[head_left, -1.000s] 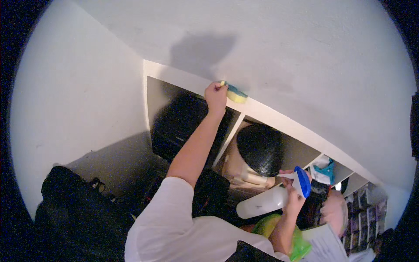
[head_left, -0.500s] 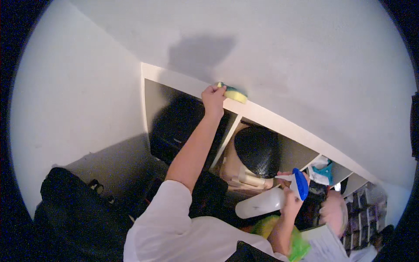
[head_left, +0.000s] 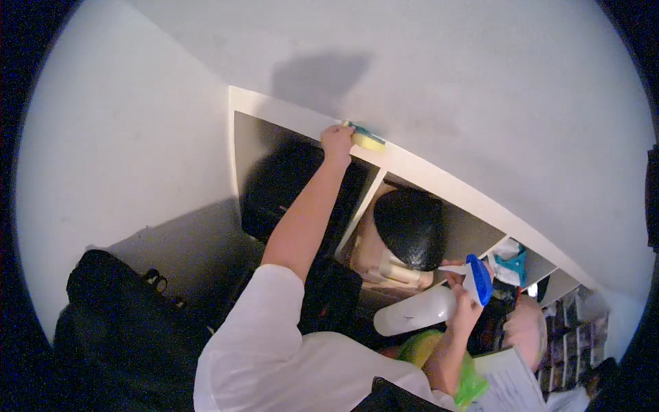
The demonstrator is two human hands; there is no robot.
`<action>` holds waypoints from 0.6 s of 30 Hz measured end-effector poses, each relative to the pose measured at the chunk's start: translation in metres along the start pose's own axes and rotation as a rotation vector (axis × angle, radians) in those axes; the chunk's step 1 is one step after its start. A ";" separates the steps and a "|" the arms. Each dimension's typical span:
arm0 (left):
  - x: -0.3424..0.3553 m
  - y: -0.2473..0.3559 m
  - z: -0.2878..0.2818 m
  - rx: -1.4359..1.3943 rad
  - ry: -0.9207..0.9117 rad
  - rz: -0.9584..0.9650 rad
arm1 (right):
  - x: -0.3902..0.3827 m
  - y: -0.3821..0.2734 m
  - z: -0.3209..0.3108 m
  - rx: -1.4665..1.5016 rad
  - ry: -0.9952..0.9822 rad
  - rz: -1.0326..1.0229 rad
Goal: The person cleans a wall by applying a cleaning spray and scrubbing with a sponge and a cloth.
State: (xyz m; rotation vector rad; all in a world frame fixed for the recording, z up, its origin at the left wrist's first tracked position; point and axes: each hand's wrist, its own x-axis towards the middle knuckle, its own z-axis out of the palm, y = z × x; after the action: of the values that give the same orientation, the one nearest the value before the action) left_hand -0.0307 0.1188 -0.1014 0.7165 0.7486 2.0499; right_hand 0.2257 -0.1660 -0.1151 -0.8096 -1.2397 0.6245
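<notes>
The sponge [head_left: 369, 142] sits along the white shelf [head_left: 439, 182], one end pinched in the left hand [head_left: 336, 142], fingers nearly together. The right hand's [head_left: 466, 306] fingers curl round the neck of the spray bottle [head_left: 414, 312].

It seems to be a room of a home: plain walls [head_left: 117, 137], and a white compartment shelf [head_left: 425, 176] holding mixed belongings [head_left: 410, 226].
</notes>
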 end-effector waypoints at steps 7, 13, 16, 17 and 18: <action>-0.008 0.011 0.020 -0.100 -0.050 0.001 | -0.007 -0.015 -0.010 0.062 0.041 -0.015; -0.022 0.012 0.025 -0.114 -0.120 -0.050 | -0.014 -0.016 -0.014 0.001 0.063 -0.058; -0.012 0.010 0.017 -0.079 -0.045 0.032 | -0.016 -0.020 -0.015 0.065 0.074 -0.031; -0.007 0.007 0.011 -0.075 -0.038 0.034 | -0.013 -0.016 -0.015 0.023 0.061 -0.019; -0.001 0.005 0.006 -0.005 -0.008 0.031 | -0.012 -0.014 -0.015 -0.018 0.047 -0.007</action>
State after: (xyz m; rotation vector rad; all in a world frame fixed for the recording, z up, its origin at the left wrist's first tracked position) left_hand -0.0283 0.1174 -0.0938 0.7369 0.7321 2.0748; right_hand 0.2377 -0.1867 -0.1129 -0.8308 -1.2059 0.5863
